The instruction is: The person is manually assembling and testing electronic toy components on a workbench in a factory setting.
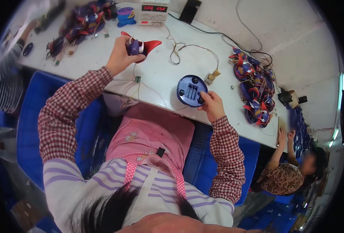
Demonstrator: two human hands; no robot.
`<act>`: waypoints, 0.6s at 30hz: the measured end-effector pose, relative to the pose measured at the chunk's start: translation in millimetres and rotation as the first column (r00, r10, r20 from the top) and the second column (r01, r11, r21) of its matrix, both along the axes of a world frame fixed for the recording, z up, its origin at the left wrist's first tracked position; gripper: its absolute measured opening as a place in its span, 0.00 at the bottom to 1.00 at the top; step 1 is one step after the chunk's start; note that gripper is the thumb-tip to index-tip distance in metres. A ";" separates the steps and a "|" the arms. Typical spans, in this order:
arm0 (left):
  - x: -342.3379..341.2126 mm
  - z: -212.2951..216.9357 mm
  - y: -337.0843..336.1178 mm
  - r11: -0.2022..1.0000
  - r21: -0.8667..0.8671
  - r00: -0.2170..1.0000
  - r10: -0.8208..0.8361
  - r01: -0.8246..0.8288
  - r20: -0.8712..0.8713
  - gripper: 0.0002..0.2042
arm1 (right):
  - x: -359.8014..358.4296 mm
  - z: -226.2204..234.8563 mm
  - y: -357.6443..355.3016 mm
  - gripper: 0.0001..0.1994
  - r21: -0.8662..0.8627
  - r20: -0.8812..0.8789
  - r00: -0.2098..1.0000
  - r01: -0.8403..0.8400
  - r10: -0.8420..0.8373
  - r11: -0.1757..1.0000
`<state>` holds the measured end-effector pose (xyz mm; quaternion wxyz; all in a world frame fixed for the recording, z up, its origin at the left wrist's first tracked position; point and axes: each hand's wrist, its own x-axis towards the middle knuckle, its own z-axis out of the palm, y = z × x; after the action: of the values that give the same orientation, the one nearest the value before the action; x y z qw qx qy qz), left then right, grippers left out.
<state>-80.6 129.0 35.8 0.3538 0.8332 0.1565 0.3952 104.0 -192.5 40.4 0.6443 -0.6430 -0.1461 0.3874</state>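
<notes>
My left hand [120, 57] is raised over the white table [195, 58] and grips a purple, white and red toy part [140, 46]. Thin wires with a small green circuit board [137, 79] hang down from it. My right hand [211, 105] holds a round blue base [190, 90] by its lower right rim, at the table's near edge; its underside with a battery slot faces me. A loose wire with a small tan plug [212, 75] lies on the table between the two hands.
A heap of the same toy parts with wires [255, 89] lies at the right, another heap [80, 23] at the far left. A bench power supply [153, 13] stands at the back. Blue crates [32, 128] flank my lap. Another person [286, 171] sits at the right, a third [3, 77] at the left.
</notes>
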 end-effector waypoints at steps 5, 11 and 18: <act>20.0 -49.0 30.4 0.989 0.080 0.971 0.137 -0.123 -0.194 0.30 | 10.6 -29.8 21.5 0.13 -0.086 0.029 0.994 0.109 -0.107 0.990; 13.2 -46.6 19.9 0.932 -0.039 0.888 0.330 -0.360 -0.321 0.34 | 14.1 -28.0 28.1 0.16 -0.254 0.137 0.987 0.114 -0.081 0.961; -20.6 -21.9 29.1 0.874 0.425 0.930 0.330 -0.235 -0.164 0.30 | 60.3 -32.3 3.6 0.19 -0.272 0.726 0.687 0.325 -0.029 0.906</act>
<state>-101.2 158.2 13.9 0.0941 0.8956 0.2336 0.3667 164.3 -188.8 8.1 0.4362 -0.8649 -0.2395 0.0662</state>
